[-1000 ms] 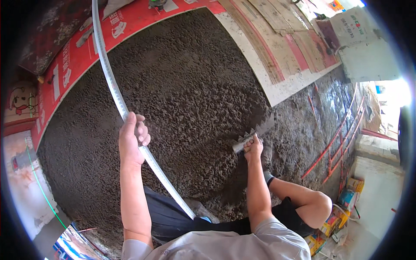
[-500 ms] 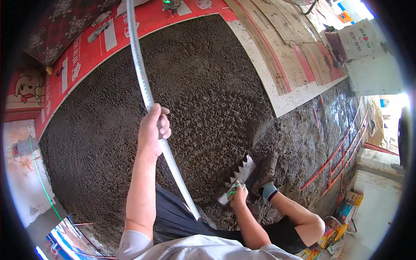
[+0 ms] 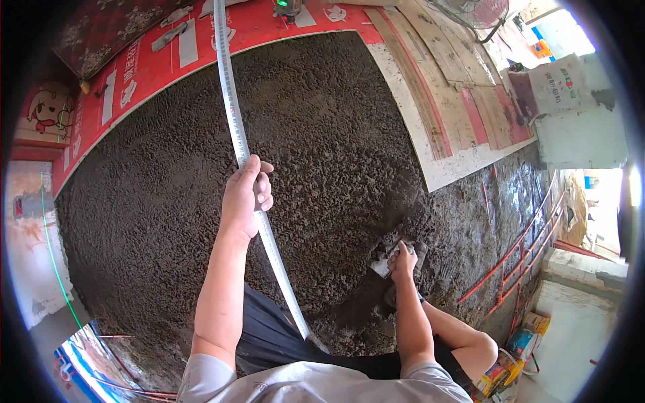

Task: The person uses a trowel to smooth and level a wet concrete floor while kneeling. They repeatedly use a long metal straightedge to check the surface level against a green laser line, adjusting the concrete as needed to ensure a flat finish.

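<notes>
My left hand (image 3: 248, 196) is closed round a long metal straightedge (image 3: 232, 101) with ruler marks. The straightedge runs from beside my dark trousers up past the far edge of the mortar. Rough, dark wet mortar (image 3: 168, 188) spreads over the floor beneath it. On the right, my right hand (image 3: 404, 260) grips a notched trowel (image 3: 381, 269) low at the mortar, beside my bent leg. Mortar and my hand hide most of the trowel's blade and handle.
Red sheeting (image 3: 151, 70) borders the far left, with a grey glove (image 3: 169, 37) on it. A green-lit device (image 3: 289, 8) stands at the far edge. Pale tile (image 3: 437, 173) and boards (image 3: 410, 80) lie right. Thin red pipes (image 3: 510, 269) cross the right side. A fan (image 3: 474, 10) stands far right.
My right hand has moved the trowel up and to the right, from in front of my shoe into the mortar over it. My left hand still holds the straightedge; the view has shifted slightly.
</notes>
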Demonstrator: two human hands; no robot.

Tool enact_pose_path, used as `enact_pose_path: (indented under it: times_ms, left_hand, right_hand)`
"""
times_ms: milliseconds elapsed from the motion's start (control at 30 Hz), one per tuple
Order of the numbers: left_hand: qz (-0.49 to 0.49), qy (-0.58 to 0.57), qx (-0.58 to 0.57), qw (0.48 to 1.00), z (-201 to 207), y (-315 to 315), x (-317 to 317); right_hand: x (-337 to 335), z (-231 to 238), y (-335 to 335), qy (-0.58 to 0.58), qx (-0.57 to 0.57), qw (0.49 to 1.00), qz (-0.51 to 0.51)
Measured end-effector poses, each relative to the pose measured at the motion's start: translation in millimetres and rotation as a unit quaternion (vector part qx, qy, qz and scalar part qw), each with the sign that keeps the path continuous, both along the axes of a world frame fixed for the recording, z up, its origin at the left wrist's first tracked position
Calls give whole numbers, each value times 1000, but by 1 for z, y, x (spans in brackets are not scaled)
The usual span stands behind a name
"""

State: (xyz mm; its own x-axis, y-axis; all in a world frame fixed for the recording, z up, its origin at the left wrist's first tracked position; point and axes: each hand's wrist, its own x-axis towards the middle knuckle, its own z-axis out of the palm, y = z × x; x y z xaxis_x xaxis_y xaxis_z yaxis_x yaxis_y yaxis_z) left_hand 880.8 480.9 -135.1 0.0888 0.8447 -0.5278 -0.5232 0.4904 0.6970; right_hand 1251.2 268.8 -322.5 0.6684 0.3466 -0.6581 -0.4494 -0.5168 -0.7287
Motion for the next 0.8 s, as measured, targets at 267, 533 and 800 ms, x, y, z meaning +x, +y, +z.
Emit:
enact_pose_path:
  times_ms: [267,533,800]
  left_hand:
    - [17,18,3,1000,-1,-3,-6]
    - [15,1,4,1000,-3,0,4]
    - [-5,21,4,1000,-9,5,12]
  right_hand:
    - [-32,60,58,36,38,995,89]
    - [-67,54,13,101,103,989,2]
    - [-125,16,-111,127,-84,986,-70]
